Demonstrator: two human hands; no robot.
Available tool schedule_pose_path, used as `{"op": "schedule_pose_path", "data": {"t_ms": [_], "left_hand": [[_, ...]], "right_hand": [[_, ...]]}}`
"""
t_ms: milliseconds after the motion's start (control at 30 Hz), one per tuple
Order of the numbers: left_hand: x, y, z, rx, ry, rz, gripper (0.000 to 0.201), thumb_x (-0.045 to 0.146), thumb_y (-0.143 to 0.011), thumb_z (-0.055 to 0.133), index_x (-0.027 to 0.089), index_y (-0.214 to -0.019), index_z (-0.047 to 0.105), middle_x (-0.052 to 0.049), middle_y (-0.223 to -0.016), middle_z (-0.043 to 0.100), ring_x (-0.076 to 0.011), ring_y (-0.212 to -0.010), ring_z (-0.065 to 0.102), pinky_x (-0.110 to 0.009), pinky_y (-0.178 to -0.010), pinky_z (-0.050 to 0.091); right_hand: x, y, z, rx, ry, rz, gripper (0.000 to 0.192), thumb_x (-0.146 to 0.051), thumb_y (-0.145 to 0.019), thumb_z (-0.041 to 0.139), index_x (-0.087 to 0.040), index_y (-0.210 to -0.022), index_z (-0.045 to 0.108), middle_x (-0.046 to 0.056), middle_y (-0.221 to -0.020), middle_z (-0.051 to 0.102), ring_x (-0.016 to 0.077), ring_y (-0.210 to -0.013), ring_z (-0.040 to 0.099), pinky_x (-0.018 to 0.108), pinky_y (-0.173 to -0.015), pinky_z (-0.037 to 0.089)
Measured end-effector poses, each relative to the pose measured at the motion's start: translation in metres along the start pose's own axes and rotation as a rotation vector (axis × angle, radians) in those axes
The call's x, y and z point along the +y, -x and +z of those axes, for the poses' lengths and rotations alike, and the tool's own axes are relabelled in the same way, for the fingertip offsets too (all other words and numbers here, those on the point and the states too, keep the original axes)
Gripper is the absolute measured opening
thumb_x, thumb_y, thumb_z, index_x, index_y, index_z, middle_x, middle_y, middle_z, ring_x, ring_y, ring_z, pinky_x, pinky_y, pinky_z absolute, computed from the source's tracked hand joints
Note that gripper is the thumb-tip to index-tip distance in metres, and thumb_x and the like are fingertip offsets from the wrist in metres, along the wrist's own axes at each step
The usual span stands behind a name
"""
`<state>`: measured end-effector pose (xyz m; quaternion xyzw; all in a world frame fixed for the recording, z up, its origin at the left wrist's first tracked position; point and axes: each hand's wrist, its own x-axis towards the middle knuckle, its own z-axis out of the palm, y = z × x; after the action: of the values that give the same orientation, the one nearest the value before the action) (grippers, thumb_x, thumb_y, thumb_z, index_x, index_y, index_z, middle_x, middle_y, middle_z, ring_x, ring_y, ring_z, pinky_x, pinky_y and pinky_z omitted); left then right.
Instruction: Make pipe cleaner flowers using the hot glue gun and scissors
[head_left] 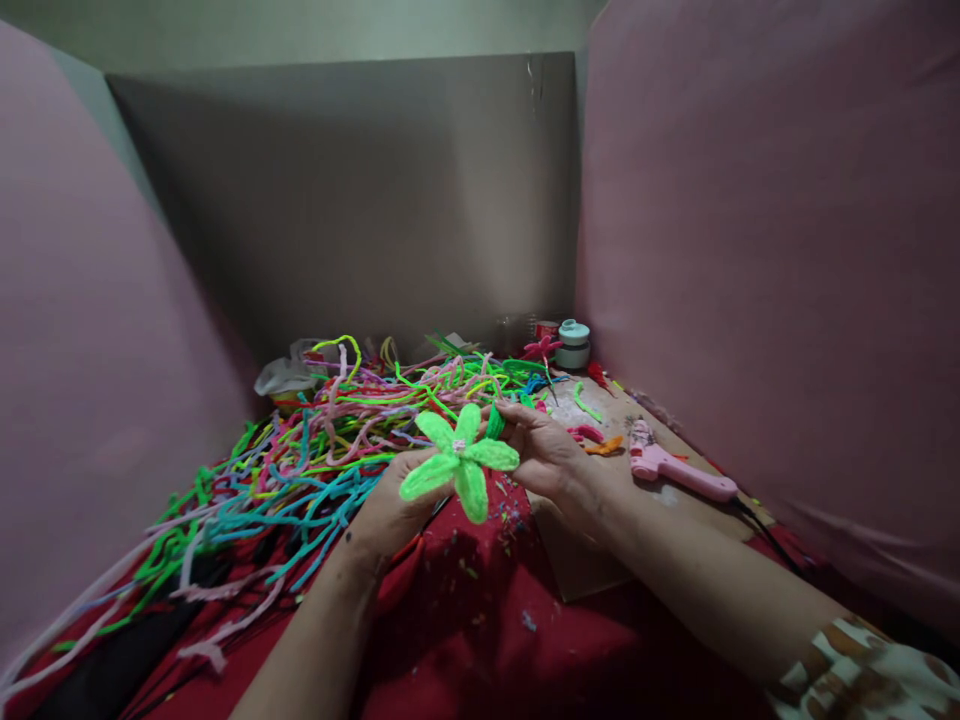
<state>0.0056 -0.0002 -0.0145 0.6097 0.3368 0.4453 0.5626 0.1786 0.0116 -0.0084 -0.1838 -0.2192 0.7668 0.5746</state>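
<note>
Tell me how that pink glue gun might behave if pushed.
The pink glue gun would probably slide rather than roll, given its angled shape. Smooth and hard-looking, it is likely stiff. The black cord at its end might tug back.

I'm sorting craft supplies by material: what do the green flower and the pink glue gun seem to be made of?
Green flower: probably pipe cleaners, matte and fuzzy, judging by the furry petals. Pink glue gun: likely hard plastic, smooth, perhaps slightly glossy, judging by its evenly coloured, moulded-looking body.
</note>
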Motion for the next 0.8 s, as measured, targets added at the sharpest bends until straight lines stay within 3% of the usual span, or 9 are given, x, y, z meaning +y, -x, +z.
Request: {"op": "schedule_pose_path", "data": {"t_ms": [133,267,367,500,667,800], "left_hand": [[0.0,-0.001,0.0,-0.118,0.018,-0.036,0.019,0.032,-0.064,0.074,0.014,-0.068,0.069,-0.002,-0.063,0.061,-0.0126,-0.057,0.051,-0.026,-0.059,0.043],[0.009,-0.004,0.007,-0.011,0.211,0.032,0.023,0.029,-0.06,0.077,0.016,-0.077,0.069,-0.005,-0.082,0.067,-0.017,-0.071,0.059,-0.029,-0.07,0.047],[0.012,-0.009,0.008,0.113,0.343,0.079,0.025,0.032,-0.054,0.08,0.017,-0.069,0.066,-0.005,-0.08,0.068,-0.0194,-0.079,0.062,-0.03,-0.073,0.049],[0.008,-0.013,0.005,0.251,0.425,0.081,0.02,0.026,-0.052,0.081,0.019,-0.061,0.064,0.0,-0.072,0.068,-0.0177,-0.079,0.064,-0.032,-0.079,0.049],[0.004,-0.012,0.008,0.257,0.33,0.049,0.017,0.027,-0.055,0.077,0.017,-0.062,0.066,-0.001,-0.066,0.068,-0.0195,-0.076,0.063,-0.035,-0.079,0.048],[0.004,-0.01,0.009,0.254,0.243,0.06,0.012,0.026,-0.059,0.076,0.018,-0.061,0.067,-0.001,-0.068,0.068,-0.0187,-0.076,0.062,-0.032,-0.077,0.047]], "right_hand": [[-0.003,0.002,0.003,-0.005,0.064,-0.01,0.011,-0.018,-0.076,0.054,-0.016,-0.071,0.063,0.001,-0.053,0.063,0.0148,-0.051,0.059,0.031,-0.064,0.049],[-0.005,-0.001,-0.003,-0.036,0.099,0.041,0.019,-0.027,-0.081,0.05,-0.016,-0.072,0.063,0.001,-0.053,0.063,0.0143,-0.051,0.059,0.029,-0.06,0.048],[0.001,-0.001,-0.008,0.006,0.263,0.041,0.017,-0.025,-0.075,0.054,-0.013,-0.075,0.066,0.004,-0.059,0.066,0.0134,-0.052,0.06,0.026,-0.055,0.045],[0.014,0.005,-0.004,0.013,0.618,-0.156,0.01,-0.019,-0.064,0.063,-0.013,-0.069,0.069,-0.002,-0.05,0.058,0.0077,-0.043,0.045,0.022,-0.047,0.034],[0.023,0.013,0.002,-0.136,1.025,-0.385,0.008,-0.021,-0.068,0.066,-0.018,-0.069,0.073,-0.002,-0.061,0.062,0.0108,-0.059,0.05,0.025,-0.062,0.037],[0.026,0.012,-0.005,-0.174,1.218,-0.535,0.016,-0.023,-0.071,0.067,-0.019,-0.057,0.069,-0.002,-0.055,0.053,0.0117,-0.057,0.047,0.025,-0.059,0.035]]}}
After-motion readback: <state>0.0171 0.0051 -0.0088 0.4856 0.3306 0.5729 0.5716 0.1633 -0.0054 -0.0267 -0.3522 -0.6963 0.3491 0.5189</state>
